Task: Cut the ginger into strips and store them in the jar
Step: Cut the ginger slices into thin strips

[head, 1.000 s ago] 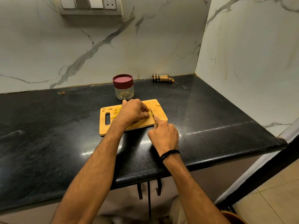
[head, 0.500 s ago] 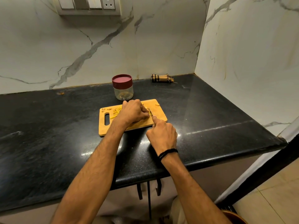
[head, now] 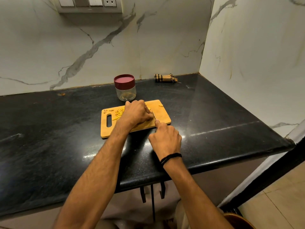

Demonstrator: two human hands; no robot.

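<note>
Cutting board (head: 105,129): is lying on the dark desk (head: 49,129), with its handle slot at the left.
Ginger strips (head: 119,114): are lying in a small heap on the board, just left of the left hand.
Jar (head: 126,92): is standing just behind the board with the red lid (head: 124,79) on.
Left hand (head: 137,113): is curling its fingers over the ginger piece, which is hidden under them, and is pressing it down.
Knife (head: 154,115): is showing only a short part of the blade, close beside the left fingers.
Right hand (head: 165,139): is grasping the knife handle, with the index finger lying along the blade's back.
Step in hand: probably slicing thin strips.
Doing it well: the person should be tucking the fingertips back, letting the blade slide along the knuckles, and making thin, even cuts.
</note>
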